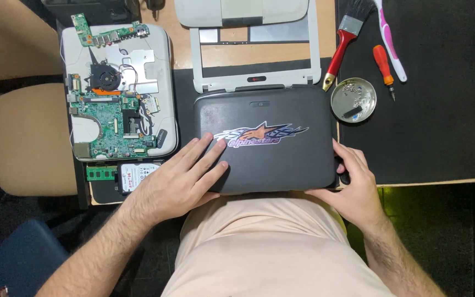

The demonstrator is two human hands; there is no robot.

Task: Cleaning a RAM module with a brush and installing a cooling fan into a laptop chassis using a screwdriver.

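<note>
A dark grey laptop lid [281,110] with a star-shaped sticker lies flat on the desk in front of me. My left hand [180,176] rests palm down on its near left corner, fingers spread. My right hand [353,184] grips the lid's near right corner, fingers curled round the edge. Beyond the lid lies a white screen bezel frame [257,80].
At the left, a white laptop base [163,66] holds a green motherboard [114,124] and fan [104,77]. A hard drive [138,173] and memory stick [100,172] lie below it. On the black mat [441,110] sit a red-handled brush [342,49], toothbrush [390,41], orange screwdriver [384,63] and a screw dish [353,99].
</note>
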